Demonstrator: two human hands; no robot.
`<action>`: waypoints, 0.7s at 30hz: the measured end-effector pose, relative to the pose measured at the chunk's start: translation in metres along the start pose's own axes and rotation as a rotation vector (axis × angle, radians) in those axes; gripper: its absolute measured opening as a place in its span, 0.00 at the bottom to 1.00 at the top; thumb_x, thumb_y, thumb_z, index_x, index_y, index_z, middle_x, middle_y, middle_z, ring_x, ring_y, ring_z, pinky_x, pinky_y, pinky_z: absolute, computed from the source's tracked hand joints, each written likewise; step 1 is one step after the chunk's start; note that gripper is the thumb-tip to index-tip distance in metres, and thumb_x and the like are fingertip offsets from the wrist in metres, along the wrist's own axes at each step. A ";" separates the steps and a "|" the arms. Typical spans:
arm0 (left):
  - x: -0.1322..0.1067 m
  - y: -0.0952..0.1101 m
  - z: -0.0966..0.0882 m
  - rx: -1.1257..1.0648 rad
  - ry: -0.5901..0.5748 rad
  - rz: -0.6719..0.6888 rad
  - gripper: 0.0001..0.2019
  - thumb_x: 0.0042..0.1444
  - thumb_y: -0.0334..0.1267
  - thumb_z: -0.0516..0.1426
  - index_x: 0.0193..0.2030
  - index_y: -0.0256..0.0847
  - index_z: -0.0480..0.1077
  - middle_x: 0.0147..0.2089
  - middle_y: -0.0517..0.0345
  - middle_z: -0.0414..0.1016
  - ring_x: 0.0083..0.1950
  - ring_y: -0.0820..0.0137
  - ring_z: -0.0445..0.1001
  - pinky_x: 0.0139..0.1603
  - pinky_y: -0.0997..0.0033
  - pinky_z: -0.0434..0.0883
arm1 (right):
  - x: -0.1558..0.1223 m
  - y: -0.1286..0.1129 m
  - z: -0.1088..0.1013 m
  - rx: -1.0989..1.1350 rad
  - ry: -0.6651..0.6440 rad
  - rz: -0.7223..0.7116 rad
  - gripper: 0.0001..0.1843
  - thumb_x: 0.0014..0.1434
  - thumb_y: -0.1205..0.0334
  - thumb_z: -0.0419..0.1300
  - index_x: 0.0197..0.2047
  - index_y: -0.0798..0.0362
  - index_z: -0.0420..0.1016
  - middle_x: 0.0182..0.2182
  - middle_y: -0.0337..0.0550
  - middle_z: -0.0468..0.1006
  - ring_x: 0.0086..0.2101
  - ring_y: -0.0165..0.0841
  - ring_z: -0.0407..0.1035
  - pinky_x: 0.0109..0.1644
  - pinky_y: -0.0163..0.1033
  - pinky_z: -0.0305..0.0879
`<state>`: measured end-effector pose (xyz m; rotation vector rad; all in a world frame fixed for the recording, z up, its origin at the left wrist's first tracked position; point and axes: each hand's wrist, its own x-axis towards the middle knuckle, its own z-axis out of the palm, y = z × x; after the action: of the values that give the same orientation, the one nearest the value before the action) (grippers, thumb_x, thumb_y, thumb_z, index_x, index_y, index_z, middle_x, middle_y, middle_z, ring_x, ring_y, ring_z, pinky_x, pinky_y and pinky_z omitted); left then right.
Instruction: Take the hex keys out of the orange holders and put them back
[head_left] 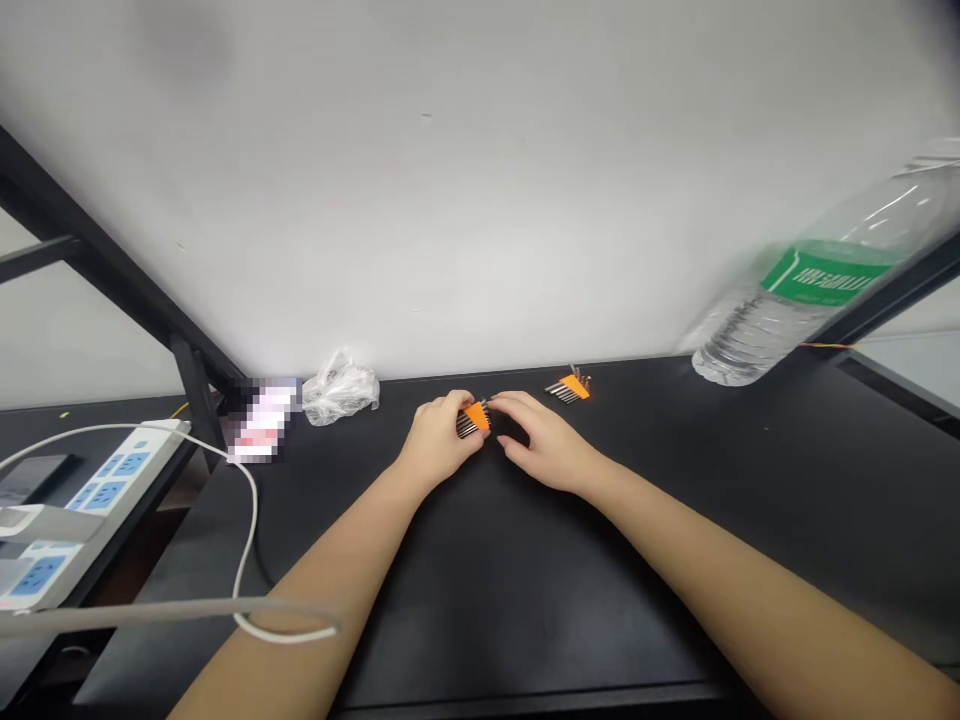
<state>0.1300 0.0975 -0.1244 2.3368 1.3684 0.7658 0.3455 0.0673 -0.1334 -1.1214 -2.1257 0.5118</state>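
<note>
My left hand [439,438] is closed around an orange holder of hex keys [473,418], its metal keys pointing toward me, just above the black table [525,600]. My right hand [541,440] meets it from the right, its fingertips pinched at the holder's top end. A second orange hex key set [571,387] lies on the table farther back, a little to the right of my right hand.
A crumpled clear plastic bag [340,389] lies at the back near the white wall. A water bottle [817,290] with a green label stands at the right. On the left sits a white power strip [82,500], and its white cable [251,520] loops onto the table.
</note>
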 end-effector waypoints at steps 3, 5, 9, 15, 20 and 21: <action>-0.005 0.005 -0.006 -0.172 -0.073 0.075 0.19 0.57 0.43 0.64 0.54 0.47 0.68 0.54 0.57 0.78 0.53 0.62 0.77 0.54 0.62 0.72 | -0.001 0.002 -0.006 0.113 0.007 -0.021 0.33 0.63 0.64 0.60 0.70 0.44 0.60 0.66 0.49 0.65 0.64 0.46 0.63 0.66 0.56 0.66; -0.009 0.011 -0.009 -0.222 -0.094 0.116 0.19 0.58 0.44 0.64 0.55 0.47 0.69 0.54 0.57 0.77 0.54 0.62 0.77 0.54 0.62 0.73 | -0.002 0.001 -0.010 0.179 -0.031 -0.044 0.32 0.63 0.64 0.60 0.69 0.43 0.62 0.64 0.49 0.68 0.62 0.45 0.65 0.65 0.56 0.66; -0.013 0.020 -0.011 -0.233 -0.083 0.106 0.18 0.58 0.45 0.64 0.53 0.47 0.69 0.52 0.56 0.77 0.52 0.61 0.77 0.52 0.62 0.74 | -0.002 -0.003 -0.012 0.254 -0.063 -0.001 0.24 0.63 0.65 0.60 0.62 0.44 0.69 0.56 0.47 0.74 0.53 0.42 0.71 0.60 0.53 0.70; -0.014 0.021 -0.009 -0.286 -0.063 0.070 0.18 0.58 0.43 0.65 0.53 0.47 0.67 0.50 0.57 0.78 0.50 0.63 0.79 0.51 0.61 0.75 | -0.003 -0.003 -0.009 0.656 -0.069 0.263 0.16 0.66 0.54 0.61 0.55 0.47 0.69 0.45 0.44 0.77 0.43 0.37 0.74 0.51 0.49 0.73; -0.015 0.023 -0.006 -0.387 -0.021 0.027 0.18 0.57 0.39 0.64 0.53 0.46 0.66 0.52 0.57 0.79 0.52 0.64 0.79 0.55 0.61 0.75 | -0.003 -0.009 -0.006 1.029 -0.119 0.361 0.22 0.64 0.49 0.65 0.57 0.45 0.65 0.32 0.38 0.77 0.32 0.34 0.73 0.41 0.43 0.72; -0.015 0.024 -0.007 -0.389 -0.023 0.021 0.18 0.57 0.39 0.64 0.53 0.46 0.66 0.53 0.57 0.79 0.53 0.64 0.79 0.56 0.61 0.75 | -0.003 -0.011 -0.005 1.054 -0.099 0.374 0.23 0.63 0.49 0.66 0.56 0.45 0.66 0.31 0.37 0.77 0.30 0.33 0.72 0.38 0.41 0.71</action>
<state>0.1370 0.0729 -0.1108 2.0503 1.0726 0.9153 0.3444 0.0588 -0.1245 -0.8292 -1.3281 1.6323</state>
